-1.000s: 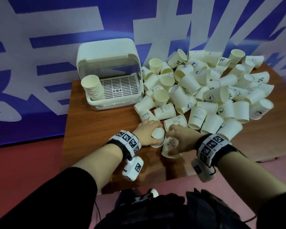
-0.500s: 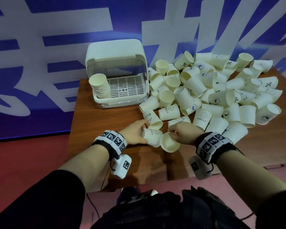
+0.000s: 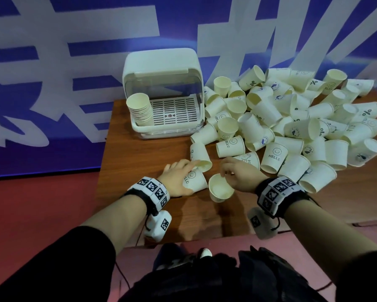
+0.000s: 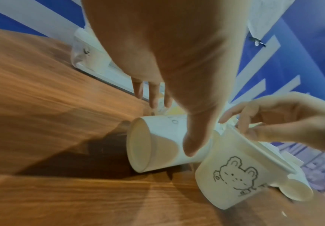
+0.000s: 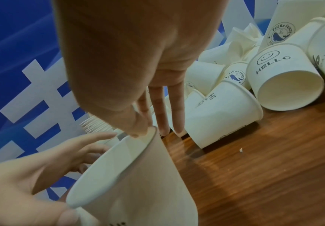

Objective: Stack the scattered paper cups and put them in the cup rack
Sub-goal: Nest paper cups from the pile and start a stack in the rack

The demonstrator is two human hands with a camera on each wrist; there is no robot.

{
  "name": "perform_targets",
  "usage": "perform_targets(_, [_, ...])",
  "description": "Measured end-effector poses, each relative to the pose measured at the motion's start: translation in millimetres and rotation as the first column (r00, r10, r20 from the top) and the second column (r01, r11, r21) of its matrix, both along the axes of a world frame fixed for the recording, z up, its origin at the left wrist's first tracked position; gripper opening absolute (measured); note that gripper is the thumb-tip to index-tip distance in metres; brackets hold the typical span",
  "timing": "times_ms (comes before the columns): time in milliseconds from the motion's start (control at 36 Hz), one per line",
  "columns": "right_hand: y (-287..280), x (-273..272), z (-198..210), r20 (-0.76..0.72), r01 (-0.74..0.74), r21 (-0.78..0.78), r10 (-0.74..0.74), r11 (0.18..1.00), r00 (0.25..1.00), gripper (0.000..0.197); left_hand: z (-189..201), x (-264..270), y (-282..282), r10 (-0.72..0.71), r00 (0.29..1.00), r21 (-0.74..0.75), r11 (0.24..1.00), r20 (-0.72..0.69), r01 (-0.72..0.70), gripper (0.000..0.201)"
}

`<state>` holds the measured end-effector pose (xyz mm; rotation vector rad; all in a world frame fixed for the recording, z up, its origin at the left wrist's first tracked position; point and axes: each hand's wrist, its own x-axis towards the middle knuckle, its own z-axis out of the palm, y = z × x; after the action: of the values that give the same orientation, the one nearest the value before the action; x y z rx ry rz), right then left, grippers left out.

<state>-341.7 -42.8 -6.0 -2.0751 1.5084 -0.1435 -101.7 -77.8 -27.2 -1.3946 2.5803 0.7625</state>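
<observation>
On the wooden table (image 3: 137,162), my right hand (image 3: 225,173) pinches the rim of a white bear-print cup (image 3: 221,189), thumb inside and index finger outside (image 5: 144,130). The cup (image 4: 233,175) is tilted with its mouth up. Just left of it a HELLO cup (image 3: 195,181) lies on its side. My left hand (image 3: 183,171) rests over the HELLO cup (image 4: 157,145) with its thumb on the wall and its fingers (image 4: 151,94) straight, reaching toward another lying cup (image 3: 200,159). The white cup rack (image 3: 161,68) stands open at the back left, with a stack of cups (image 3: 139,110) inside.
A big pile of loose paper cups (image 3: 292,127) covers the right half of the table, up to the rack's right side. A blue-and-white banner wall stands right behind. The table's left edge and near edge are close to my wrists. Red floor lies beyond.
My hands have drawn apart. The right hand has lifted the bear cup so its mouth faces up. The left hand's fingers have straightened off the HELLO cup.
</observation>
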Motion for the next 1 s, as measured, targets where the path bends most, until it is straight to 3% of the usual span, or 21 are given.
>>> perform_targets(139, [4, -7, 6, -0.076, -0.044, 0.085, 0.050, 0.995, 0.996, 0.033, -1, -13, -1, -0.100, 0.994, -0.041, 0.994, 0.038, 0.101, 0.082])
perform_targets(278, [8, -10, 4, -0.079, -0.080, 0.143, 0.092, 0.986, 0.993, 0.054, -8, -18, -3, -0.060, 0.997, 0.012, 0.998, 0.050, 0.059, 0.070])
perform_targets(389, [10, -10, 2, -0.085, -0.153, 0.150, 0.167, 0.977, 0.982, 0.082, -11, -20, -5, -0.020, 1.000, 0.065, 0.998, 0.007, 0.019, 0.062])
perform_targets(583, [7, -7, 1, -0.174, -0.245, 0.122, 0.264, 0.962, 0.949, 0.068, -7, -22, -7, 0.052, 0.993, 0.128, 0.991, -0.103, -0.039, 0.049])
perform_targets(833, [1, -3, 7, -0.132, -0.110, 0.065, 0.118, 0.992, 0.984, 0.052, 3, -4, -12, 0.234, 0.950, 0.229, 0.955, -0.207, -0.185, 0.045])
perform_targets(1000, [-19, 16, 30, 0.005, -0.041, -0.040, 0.041, 0.998, 0.999, 0.051, 14, 21, -14, 0.301, 0.919, 0.238, 0.941, -0.255, -0.242, 0.050])
